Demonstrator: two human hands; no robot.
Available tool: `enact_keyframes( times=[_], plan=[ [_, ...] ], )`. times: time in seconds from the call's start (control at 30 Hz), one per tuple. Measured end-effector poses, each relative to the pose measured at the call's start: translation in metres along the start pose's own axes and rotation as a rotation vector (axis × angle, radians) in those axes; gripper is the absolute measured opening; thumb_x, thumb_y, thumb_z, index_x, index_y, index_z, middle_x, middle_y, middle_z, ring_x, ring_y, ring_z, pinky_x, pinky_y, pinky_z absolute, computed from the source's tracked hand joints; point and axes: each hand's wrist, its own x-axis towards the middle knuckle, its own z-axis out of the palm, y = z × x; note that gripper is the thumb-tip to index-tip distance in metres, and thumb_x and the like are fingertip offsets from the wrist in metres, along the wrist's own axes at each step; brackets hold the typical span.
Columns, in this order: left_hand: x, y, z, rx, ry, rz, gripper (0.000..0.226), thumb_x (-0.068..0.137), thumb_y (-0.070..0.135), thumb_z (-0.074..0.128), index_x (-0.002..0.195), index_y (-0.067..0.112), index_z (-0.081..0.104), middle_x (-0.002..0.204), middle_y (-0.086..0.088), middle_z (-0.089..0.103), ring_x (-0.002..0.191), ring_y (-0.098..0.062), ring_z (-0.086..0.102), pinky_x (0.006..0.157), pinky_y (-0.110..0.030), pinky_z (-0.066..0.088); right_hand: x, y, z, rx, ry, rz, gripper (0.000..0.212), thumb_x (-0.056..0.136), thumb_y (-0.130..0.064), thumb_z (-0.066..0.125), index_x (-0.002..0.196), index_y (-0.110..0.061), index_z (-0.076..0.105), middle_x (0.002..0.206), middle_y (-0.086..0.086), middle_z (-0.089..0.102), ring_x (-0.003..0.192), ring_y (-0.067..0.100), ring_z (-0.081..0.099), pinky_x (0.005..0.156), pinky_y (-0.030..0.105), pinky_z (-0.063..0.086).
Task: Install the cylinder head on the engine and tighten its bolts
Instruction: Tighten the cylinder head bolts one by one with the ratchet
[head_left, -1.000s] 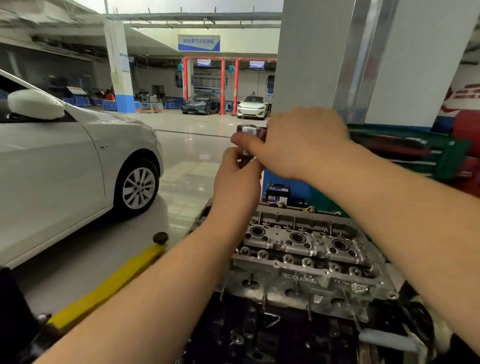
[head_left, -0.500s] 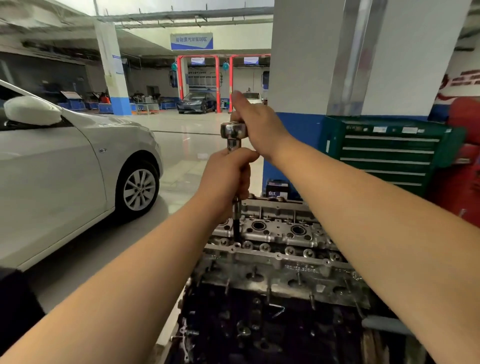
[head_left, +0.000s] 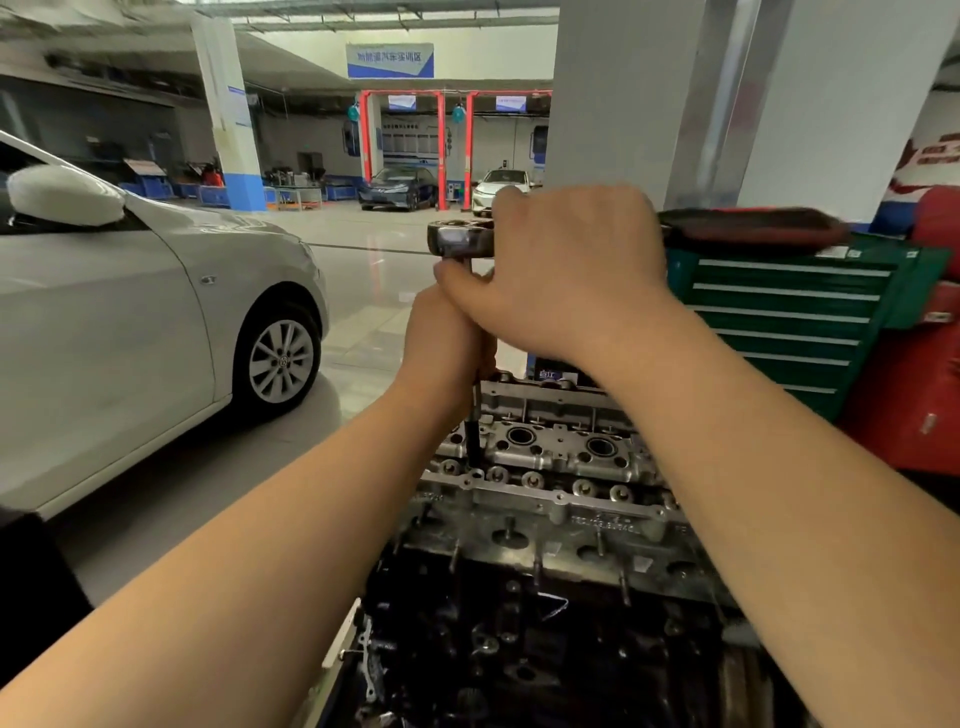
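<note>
Chrome ratchet wrench (head_left: 460, 240) stood upright on its dark extension shaft (head_left: 474, 434), tip in the grey aluminium cylinder head (head_left: 545, 457) seated on the black engine block (head_left: 519, 634); left hand (head_left: 447, 343) gripped the shaft directly beneath, right hand (head_left: 566, 275) clasped the handle, running rightward.

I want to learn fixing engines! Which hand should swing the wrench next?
Probably the right hand: it already grips the ratchet near its head, while the left hand steadies the extension bar on the cylinder head.

Even daylight, motion-blurred, warped edges
</note>
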Motion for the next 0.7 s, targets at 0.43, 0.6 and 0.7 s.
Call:
enact_keyframes(
  times=[0.43,0.6,0.7],
  plan=[
    [-0.004,-0.008,0.012,-0.039,-0.033,0.054,0.018,0.071,0.018,0.06,0.061,0.014,0.047,0.047,0.0,0.039,0.041,-0.013,0.032,0.043,-0.022,0.027,0.013,0.022,-0.01,0.016,-0.435,-0.066,0.045,0.096,-0.029,0.053,0.137,-0.014,0.044,0.087,0.001,0.049,0.073,0.022,0.047,0.063,0.036,0.035],
    [0.003,-0.015,0.009,0.041,0.042,0.04,0.025,0.083,0.005,0.058,0.062,0.011,0.046,0.047,0.004,0.041,0.042,-0.006,0.031,0.043,-0.019,0.027,-0.005,0.0,-0.005,-0.179,-0.151,-0.092,0.043,0.096,-0.021,0.049,0.136,-0.005,0.049,0.071,0.005,0.051,0.052,0.024,0.03,0.049,0.033,0.023],
    [0.005,-0.016,0.006,-0.031,0.045,-0.008,0.038,0.093,0.023,0.064,0.065,0.019,0.04,0.058,-0.005,0.033,0.05,-0.017,0.031,0.045,-0.023,0.029,0.01,0.022,0.017,0.133,-0.141,-0.17,0.044,0.092,-0.022,0.054,0.136,-0.022,0.05,0.082,-0.001,0.062,0.067,0.029,0.046,0.061,0.035,0.036]
  ],
)
